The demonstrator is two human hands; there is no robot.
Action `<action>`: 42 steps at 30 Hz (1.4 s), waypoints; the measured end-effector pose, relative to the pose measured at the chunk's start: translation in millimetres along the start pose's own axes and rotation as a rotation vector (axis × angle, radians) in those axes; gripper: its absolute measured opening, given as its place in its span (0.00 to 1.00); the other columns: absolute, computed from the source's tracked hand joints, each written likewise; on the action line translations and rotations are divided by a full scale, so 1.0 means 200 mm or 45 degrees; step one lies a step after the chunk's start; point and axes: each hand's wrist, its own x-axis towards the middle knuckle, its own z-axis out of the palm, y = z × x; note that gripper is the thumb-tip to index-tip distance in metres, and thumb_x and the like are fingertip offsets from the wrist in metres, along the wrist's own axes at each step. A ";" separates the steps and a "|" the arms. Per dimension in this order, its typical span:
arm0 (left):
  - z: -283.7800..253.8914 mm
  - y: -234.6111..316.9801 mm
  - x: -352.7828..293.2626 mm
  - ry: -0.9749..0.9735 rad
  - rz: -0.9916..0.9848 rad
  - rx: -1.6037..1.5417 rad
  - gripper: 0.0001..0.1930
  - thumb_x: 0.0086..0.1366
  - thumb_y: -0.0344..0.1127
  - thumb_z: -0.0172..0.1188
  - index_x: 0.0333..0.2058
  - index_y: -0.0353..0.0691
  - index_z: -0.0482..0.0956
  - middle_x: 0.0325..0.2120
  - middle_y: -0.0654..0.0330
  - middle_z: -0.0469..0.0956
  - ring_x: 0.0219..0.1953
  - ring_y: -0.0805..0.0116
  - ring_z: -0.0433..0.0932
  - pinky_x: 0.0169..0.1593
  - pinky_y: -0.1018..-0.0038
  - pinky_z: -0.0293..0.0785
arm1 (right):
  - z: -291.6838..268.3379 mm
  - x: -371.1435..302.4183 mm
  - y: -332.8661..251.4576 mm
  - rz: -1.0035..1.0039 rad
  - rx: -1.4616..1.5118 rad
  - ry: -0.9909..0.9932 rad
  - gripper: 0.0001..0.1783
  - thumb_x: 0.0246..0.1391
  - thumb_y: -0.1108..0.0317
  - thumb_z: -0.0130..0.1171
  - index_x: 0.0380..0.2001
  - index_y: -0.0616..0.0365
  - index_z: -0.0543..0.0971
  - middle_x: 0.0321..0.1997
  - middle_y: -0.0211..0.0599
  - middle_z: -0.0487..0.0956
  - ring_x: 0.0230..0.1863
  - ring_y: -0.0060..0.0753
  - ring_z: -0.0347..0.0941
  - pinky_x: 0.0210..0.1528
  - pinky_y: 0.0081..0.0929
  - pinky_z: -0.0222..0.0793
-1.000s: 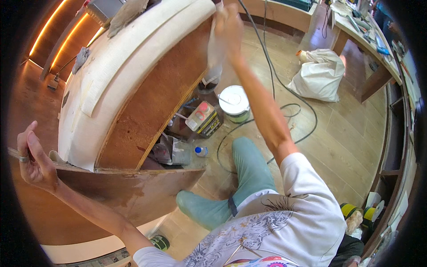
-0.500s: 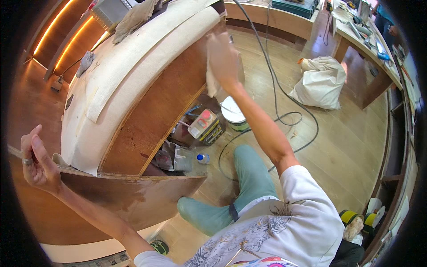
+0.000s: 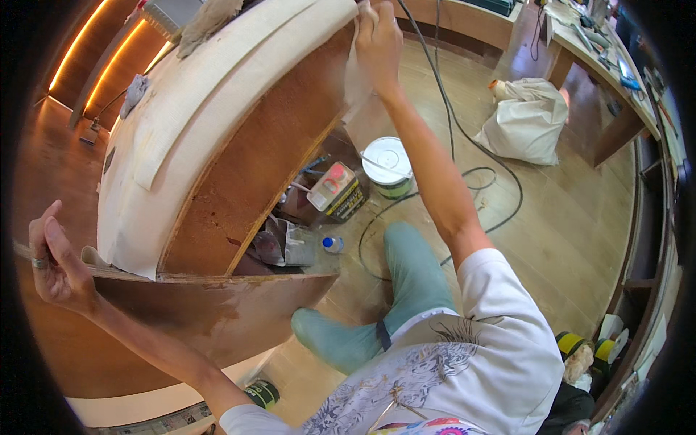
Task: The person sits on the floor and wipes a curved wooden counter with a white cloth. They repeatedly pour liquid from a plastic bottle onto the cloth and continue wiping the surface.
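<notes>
A curved wooden frame [image 3: 268, 159] is wrapped over its top with cream fabric [image 3: 225, 119], and a loose strip lies along the curve. At the far end, my right hand [image 3: 378, 47] is closed on the fabric's edge, by the frame's corner. Part of the cloth hangs below that hand, along the frame's end. My left hand [image 3: 64, 261] is held up near the left end of a brown wooden panel [image 3: 210, 319], beside the fabric's near corner. Its fingers are loosely bent and apart, with nothing visible in them.
Under the frame stand a rectangular can [image 3: 337, 192], a white-lidded bucket [image 3: 386, 161] and a blue-capped bottle [image 3: 333, 244]. A dark cable [image 3: 507, 174] loops over the floor. A white sack [image 3: 525, 119] sits near a tool-covered bench [image 3: 587, 51]. Rags [image 3: 134, 94] rest on the fabric.
My right hand, blurred before, has moved up and slightly right to the far corner and now grips the fabric's edge. The left hand is nearly unmoved, and the view has shifted slightly.
</notes>
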 end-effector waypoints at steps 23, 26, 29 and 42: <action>0.09 0.01 0.01 0.036 0.049 -0.184 0.06 0.69 0.24 0.55 0.38 0.28 0.81 0.29 0.69 0.75 0.27 0.85 0.64 0.32 0.88 0.61 | -0.28 -0.12 0.27 0.109 -0.089 -0.255 0.16 0.61 0.58 0.56 0.41 0.60 0.79 0.41 0.52 0.83 0.43 0.53 0.79 0.46 0.39 0.72; -0.03 -0.02 0.00 -0.036 0.030 -0.037 0.06 0.69 0.23 0.56 0.37 0.28 0.81 0.27 0.69 0.74 0.27 0.85 0.64 0.32 0.88 0.60 | -0.23 -0.05 0.21 0.149 0.014 -0.378 0.16 0.59 0.60 0.56 0.45 0.58 0.81 0.43 0.48 0.84 0.44 0.46 0.80 0.48 0.35 0.73; 0.06 0.04 0.01 0.035 0.032 -0.128 0.06 0.69 0.23 0.56 0.36 0.28 0.81 0.26 0.69 0.73 0.26 0.85 0.64 0.31 0.88 0.60 | -0.21 0.10 0.31 0.150 0.123 -0.345 0.19 0.58 0.56 0.60 0.47 0.57 0.83 0.42 0.40 0.85 0.42 0.33 0.80 0.49 0.29 0.73; 0.08 0.04 0.04 0.106 0.121 -0.062 0.06 0.68 0.23 0.57 0.35 0.30 0.83 0.27 0.68 0.75 0.26 0.83 0.68 0.31 0.86 0.63 | -0.11 0.15 0.30 0.496 0.583 -0.288 0.16 0.59 0.60 0.63 0.40 0.64 0.85 0.36 0.35 0.84 0.38 0.24 0.77 0.43 0.24 0.74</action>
